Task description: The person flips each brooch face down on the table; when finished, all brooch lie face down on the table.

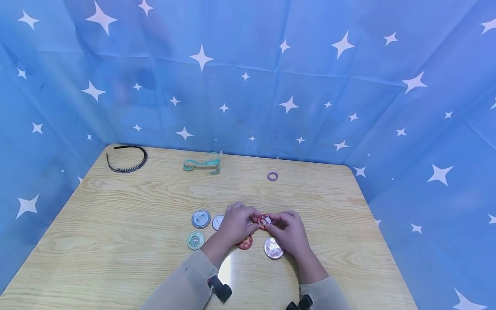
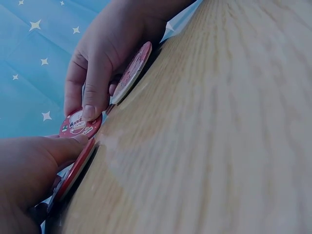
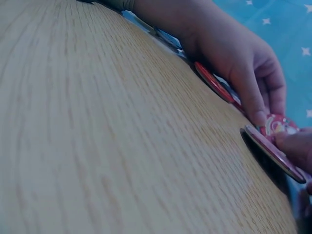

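Both hands meet over a red round pin badge [image 1: 265,221] with a white printed figure. My left hand [image 1: 238,221] pinches its left edge between thumb and fingers, while my right hand [image 1: 289,230] pinches the right edge. In the left wrist view the right thumb lies across the face of the badge [image 2: 77,124]. Under the left wrist, a second red badge [image 1: 245,243] lies partly covered on the table. A shiny pinkish badge [image 1: 274,248] lies just below the right hand. Left of the left hand is a badge with its pale back up [image 1: 217,222], partly hidden.
Further left lie a larger silver badge, pin side up [image 1: 201,219], and a green badge [image 1: 195,240]. Along the back of the wooden table [image 1: 135,206] are a black toothed headband [image 1: 128,160], a teal strap-like item [image 1: 202,163] and a purple ring [image 1: 272,176]. A starry blue curtain [image 1: 248,112] stands behind.
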The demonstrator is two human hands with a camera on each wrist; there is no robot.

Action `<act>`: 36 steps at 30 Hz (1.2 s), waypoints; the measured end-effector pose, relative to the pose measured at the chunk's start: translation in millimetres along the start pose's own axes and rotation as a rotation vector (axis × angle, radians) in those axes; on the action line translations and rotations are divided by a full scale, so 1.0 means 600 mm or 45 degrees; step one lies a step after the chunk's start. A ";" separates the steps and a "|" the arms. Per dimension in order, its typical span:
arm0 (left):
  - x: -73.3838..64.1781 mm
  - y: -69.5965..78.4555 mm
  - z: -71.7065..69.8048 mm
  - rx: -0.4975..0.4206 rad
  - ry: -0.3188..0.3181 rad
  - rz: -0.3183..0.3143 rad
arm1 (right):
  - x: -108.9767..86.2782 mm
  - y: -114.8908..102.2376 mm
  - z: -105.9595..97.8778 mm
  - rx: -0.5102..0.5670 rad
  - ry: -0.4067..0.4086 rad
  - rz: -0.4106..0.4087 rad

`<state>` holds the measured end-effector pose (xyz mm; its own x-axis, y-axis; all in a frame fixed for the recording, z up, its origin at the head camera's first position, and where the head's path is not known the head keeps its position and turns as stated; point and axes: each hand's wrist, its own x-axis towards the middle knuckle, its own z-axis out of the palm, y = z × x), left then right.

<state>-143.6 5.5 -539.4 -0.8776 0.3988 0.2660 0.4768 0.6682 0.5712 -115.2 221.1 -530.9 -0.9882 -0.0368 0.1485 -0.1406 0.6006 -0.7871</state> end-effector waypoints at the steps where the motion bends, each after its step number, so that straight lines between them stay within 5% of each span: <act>1: 0.000 0.000 0.000 -0.005 0.000 -0.004 | 0.000 0.000 0.000 0.002 0.003 0.001; 22: 0.000 -0.004 0.005 -0.068 0.026 -0.006 | 0.002 0.005 0.004 -0.007 0.051 -0.012; 36: -0.001 0.000 0.001 -0.075 0.060 0.018 | 0.000 0.003 0.007 0.102 0.059 -0.043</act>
<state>-143.3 5.5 -540.1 -0.8728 0.3771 0.3099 0.4867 0.6238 0.6116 -115.6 219.0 -535.1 -0.9793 -0.0175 0.2017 -0.1797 0.5339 -0.8262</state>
